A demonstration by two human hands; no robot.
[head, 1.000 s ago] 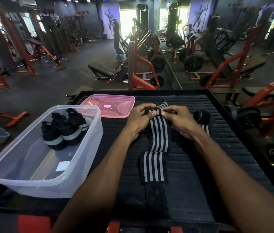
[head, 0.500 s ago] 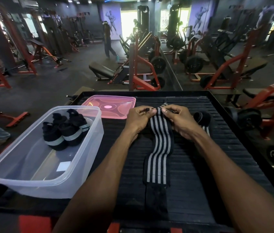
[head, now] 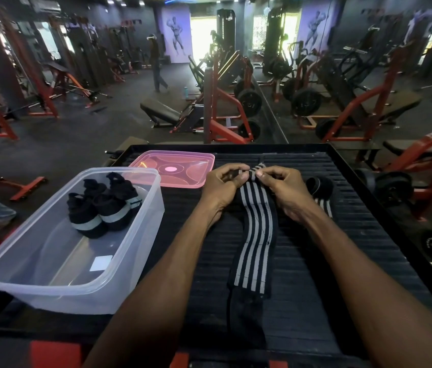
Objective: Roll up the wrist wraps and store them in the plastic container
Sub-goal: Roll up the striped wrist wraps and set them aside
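fingers of left hand (head: 223, 185) and right hand (head: 284, 189) pinch the far end of a black wrist wrap with grey stripes (head: 254, 235) lying lengthwise on the black ribbed bench (head: 355, 235), beside a clear plastic container (head: 132, 264) holding rolled black wraps (head: 103, 208).

Both forearms reach forward, left hand (head: 221, 185) and right hand (head: 285, 191) with fingers curled, pinching.
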